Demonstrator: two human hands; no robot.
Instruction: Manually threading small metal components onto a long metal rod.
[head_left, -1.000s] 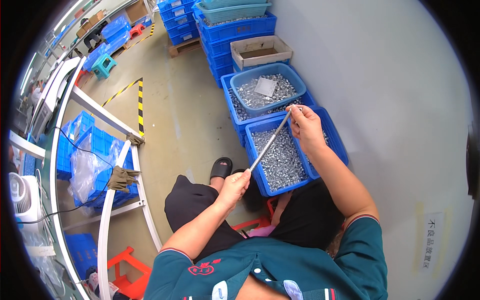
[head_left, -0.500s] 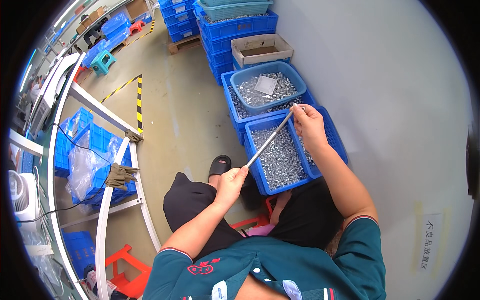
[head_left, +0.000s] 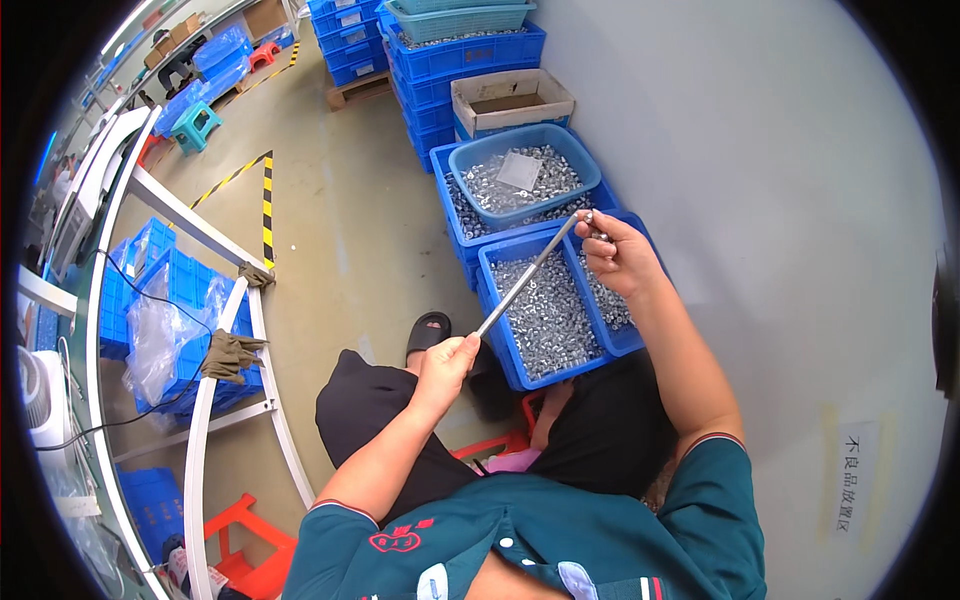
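Observation:
A long thin metal rod slants up and to the right between my hands. My left hand is closed around its lower end, above my knee. Near the upper tip, my right hand pinches small shiny metal pieces that look like nuts or short sleeves; their exact shape is too small to tell. Several seem to lie among its curled fingers. Below the rod stands a divided blue crate, whose left compartment holds a heap of small metal parts. More parts fill its right compartment, partly behind my right hand.
Behind the crate, a light-blue basket of metal parts carries a pale card. A carton and stacked blue crates stand farther back. A white-framed bench is at left, a red stool beside it, a wall at right.
My right hand has turned and its fingers have curled back from the rod's tip, with small metal pieces now showing in them. My left hand still grips the rod; the whole view has shifted slightly.

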